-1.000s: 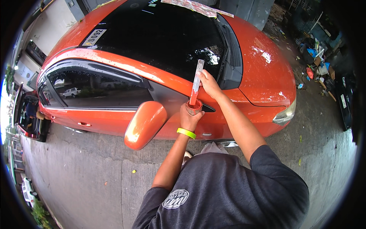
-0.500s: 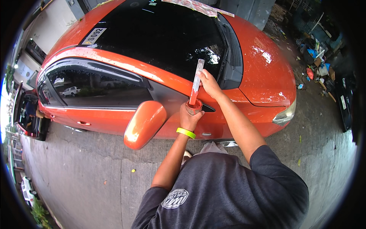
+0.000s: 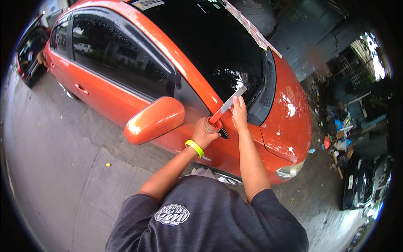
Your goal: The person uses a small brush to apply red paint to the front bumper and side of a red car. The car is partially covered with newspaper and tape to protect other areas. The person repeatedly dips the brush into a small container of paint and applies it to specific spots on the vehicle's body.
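My left hand is wrapped round a small cup smeared with red paint, held upright beside the car's front pillar. A yellow-green band circles that wrist. With its fingers closed, my right hand grips a flat stirring stick. The stick is grey at its upper end and coated red lower down. It leans to the upper right, its lower end in the mouth of the cup. How much paint the cup holds I cannot tell.
An orange-red car stands right before me, its side mirror jutting out left of my hands. Printed sheets lie along the windshield's far edge. Rubbish is heaped at the right, near a black car part.
My view has turned, so the car now slants across it. The stick leans further right, and my right hand sits lower against the cup. Both hands keep their hold.
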The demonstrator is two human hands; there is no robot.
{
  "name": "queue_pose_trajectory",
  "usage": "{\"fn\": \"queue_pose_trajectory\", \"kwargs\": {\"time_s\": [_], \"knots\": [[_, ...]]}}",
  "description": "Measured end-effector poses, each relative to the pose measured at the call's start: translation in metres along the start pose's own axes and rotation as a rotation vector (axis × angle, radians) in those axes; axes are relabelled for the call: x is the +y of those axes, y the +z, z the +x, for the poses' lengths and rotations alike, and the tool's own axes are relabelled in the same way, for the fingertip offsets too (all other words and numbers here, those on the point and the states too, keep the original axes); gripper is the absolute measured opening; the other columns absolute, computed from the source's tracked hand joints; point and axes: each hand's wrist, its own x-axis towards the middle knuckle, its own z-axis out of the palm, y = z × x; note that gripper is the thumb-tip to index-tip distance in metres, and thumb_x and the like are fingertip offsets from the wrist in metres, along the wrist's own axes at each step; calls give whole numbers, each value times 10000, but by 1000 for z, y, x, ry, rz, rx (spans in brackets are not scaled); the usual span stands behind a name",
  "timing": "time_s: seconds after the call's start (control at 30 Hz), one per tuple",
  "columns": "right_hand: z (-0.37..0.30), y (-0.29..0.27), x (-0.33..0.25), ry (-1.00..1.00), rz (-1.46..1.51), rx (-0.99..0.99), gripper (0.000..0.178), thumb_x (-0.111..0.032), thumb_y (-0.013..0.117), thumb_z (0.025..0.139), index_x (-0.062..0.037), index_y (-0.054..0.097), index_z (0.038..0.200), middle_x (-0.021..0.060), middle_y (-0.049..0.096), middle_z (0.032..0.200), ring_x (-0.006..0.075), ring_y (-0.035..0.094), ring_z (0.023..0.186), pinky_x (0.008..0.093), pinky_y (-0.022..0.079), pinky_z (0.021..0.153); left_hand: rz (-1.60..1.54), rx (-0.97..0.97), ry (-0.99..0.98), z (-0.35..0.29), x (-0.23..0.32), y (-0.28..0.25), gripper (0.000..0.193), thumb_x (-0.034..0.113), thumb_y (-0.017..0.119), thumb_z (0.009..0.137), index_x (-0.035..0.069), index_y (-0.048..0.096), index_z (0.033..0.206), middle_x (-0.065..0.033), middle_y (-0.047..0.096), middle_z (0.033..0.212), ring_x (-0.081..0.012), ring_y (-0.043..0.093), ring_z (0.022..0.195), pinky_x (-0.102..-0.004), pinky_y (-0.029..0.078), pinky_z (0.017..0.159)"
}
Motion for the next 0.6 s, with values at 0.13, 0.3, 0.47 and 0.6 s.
{"fn": "queue_pose_trajectory", "kwargs": {"time_s": [0.13, 0.3, 0.47, 0.6], "knots": [[-2, 7, -4, 18, 62, 4, 334, -383, 484, 1153, -70, 581, 1093, -3, 597, 986, 89, 567, 854, 287, 519, 784, -44, -91, -82, 1, 15, -15, 827, 277, 928, 692, -29, 530, 1350, -241, 564, 1307, -398, 545, 1259, -458, 445, 1111], [0, 9, -5, -3, 23, -2, 355, -407, 480, 1153, -70, 572, 1091, -2, 591, 970, 89, 557, 842, 284, 506, 771, -37, 90, 52, -3, 26, -16, 546, 143, 927, 655, -34, 659, 1097, -212, 696, 1006, -393, 672, 958, -439, 542, 885], [0, 9, -6, 3, -27, 1, 375, -423, 471, 1153, -71, 567, 1068, -3, 580, 942, 91, 546, 831, 286, 495, 759, -32, -142, -104, 2, 26, -26, 832, 286, 922, 697, -22, 521, 1357, -242, 575, 1294, -403, 546, 1264, -460, 443, 1117], [-1, 9, -5, -3, -37, 4, 380, -421, 464, 1156, -71, 570, 1055, -1, 575, 936, 94, 544, 828, 287, 490, 750, -30, 104, 54, -3, 30, -19, 484, 129, 921, 645, -32, 675, 1030, -218, 707, 958, -408, 675, 918, -448, 548, 860]]}}
